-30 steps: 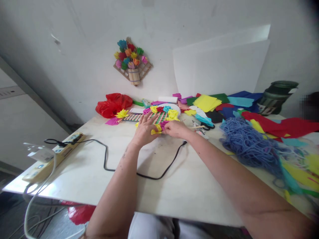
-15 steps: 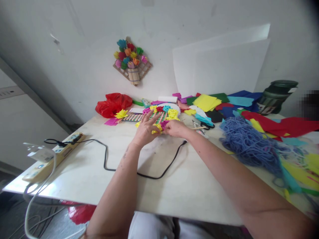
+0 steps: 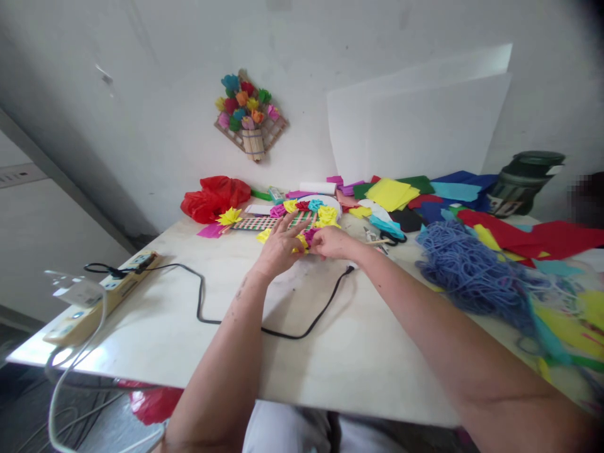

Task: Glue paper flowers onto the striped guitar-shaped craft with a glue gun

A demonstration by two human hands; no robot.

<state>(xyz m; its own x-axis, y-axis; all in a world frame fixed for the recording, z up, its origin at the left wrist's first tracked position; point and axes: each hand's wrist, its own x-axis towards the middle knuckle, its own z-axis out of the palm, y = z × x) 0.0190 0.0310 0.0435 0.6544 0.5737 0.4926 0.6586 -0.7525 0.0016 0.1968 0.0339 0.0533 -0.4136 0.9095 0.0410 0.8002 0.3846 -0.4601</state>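
Observation:
A woven lattice panel (image 3: 257, 223) lies at the far middle of the table, edged with crumpled paper flowers in yellow, magenta, red and blue. My left hand (image 3: 279, 246) rests over its near part with fingers spread, the thumb beside a yellow paper flower (image 3: 264, 235). At the near right corner, my right hand (image 3: 334, 243) has its fingers pinched together at a magenta paper flower (image 3: 310, 236); its fingertips are partly hidden. Another yellow flower (image 3: 327, 216) sits just beyond that hand. A thin wooden stick (image 3: 377, 243) shows past the right wrist.
A black cable (image 3: 302, 337) curves across the table from a power strip (image 3: 113, 296). Blue yarn (image 3: 465, 270), coloured paper sheets (image 3: 391, 194), black-handled scissors (image 3: 394, 239) and a dark green bottle (image 3: 521, 182) lie or stand to the right. A red plastic bag (image 3: 214, 198) sits back left.
My left hand has shifted slightly right over the panel, uncovering more of the yellow flower at its left. My right hand stays nearly in place at the magenta flower.

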